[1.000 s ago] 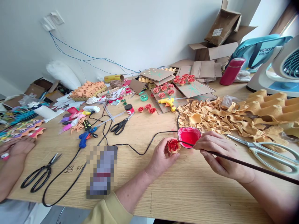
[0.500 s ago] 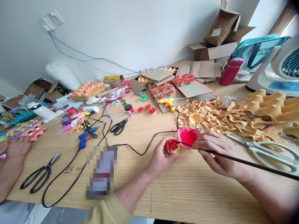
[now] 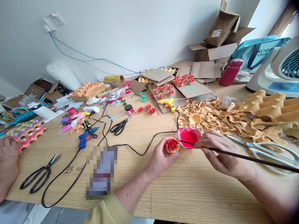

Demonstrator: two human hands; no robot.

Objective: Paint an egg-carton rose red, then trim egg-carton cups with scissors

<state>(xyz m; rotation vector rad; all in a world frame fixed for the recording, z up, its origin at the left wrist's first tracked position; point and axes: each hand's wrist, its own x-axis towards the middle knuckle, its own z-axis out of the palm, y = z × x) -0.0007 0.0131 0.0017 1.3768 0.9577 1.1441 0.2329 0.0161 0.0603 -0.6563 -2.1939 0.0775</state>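
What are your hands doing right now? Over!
Left hand holds red paper rose. Right hand holds paintbrush, tip by rose. Paint dish just behind.

left hand (image 3: 161,157) was cupped, thumb and fingertips pinched shut; forearm ran in from below | right hand (image 3: 221,154) lay knuckles-up, fingers closed in a pen grip; forearm ran in from lower right

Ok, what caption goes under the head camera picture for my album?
Left hand holds a rose; right hand points a brush at it, beside a dish of red paint.
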